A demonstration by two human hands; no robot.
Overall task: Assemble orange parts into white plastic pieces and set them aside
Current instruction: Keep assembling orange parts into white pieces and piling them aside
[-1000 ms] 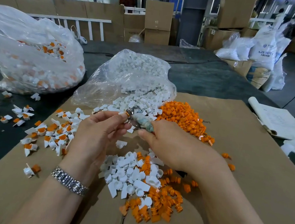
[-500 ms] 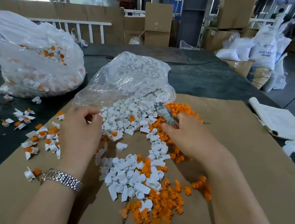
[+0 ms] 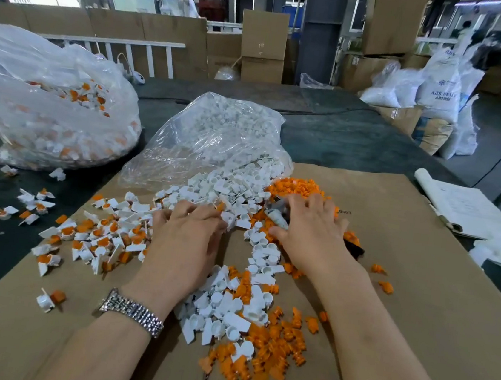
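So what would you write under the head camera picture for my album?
Two hands, left hand and right hand, reach into white pieces and orange parts on cardboard.

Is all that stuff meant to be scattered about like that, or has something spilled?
It looks like a loose work spread. White pieces pour from the open clear bag onto the cardboard. A few finished pieces lie off its left edge on the dark table. Nothing looks broken.

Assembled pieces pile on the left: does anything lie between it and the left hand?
Nothing visible does. The left hand rests on loose white pieces, and the assembled pieces pile lies directly beside it on the cardboard. The right hand grips a small tool farther right.
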